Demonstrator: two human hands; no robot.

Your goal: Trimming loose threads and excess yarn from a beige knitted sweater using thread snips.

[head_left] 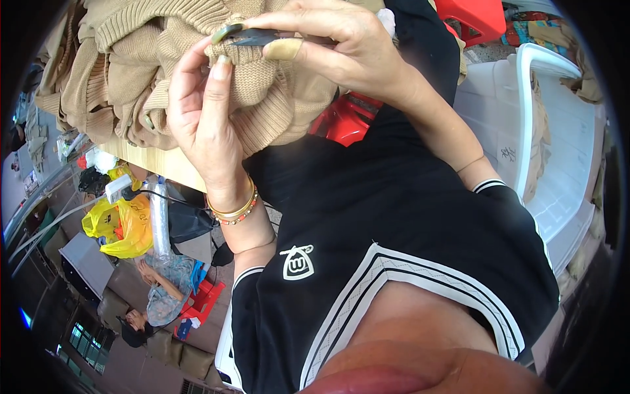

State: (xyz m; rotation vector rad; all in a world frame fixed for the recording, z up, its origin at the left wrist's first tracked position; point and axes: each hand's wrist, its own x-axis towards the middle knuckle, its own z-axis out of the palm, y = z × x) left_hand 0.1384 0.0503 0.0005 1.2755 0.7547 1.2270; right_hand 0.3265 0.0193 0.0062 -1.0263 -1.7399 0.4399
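At the far left of the grip, a pile of tan knitted sweaters point(98, 72) is seen heaped on a pale wooden tabletop point(164, 167), with yellow plastic bags point(121, 223) well below it. A ribbed edge of one tan sweater point(259, 79) is held up by the left hand point(203, 125), whose thumb and fingers are pressed together on the knit, pinching a fold just beneath the blades; gold and beaded bracelets point(233, 209) are worn at that wrist. Just above and to the right of that pinch, a small pair of dark thread snips point(252, 36) is held by the right hand point(341, 46), the fingers closed around the tool and its tip touching the top of the pinched fold. Whether the blades themselves are parted cannot be told. For the trimming to be done well, the knit is best kept taut and steady in the pinch, and only the loose thread should be caught between the blades, so that the ribbing itself is not nicked. Further right of the grip, a red plastic stool point(344, 121) and a white plastic crate point(558, 151) are seen.
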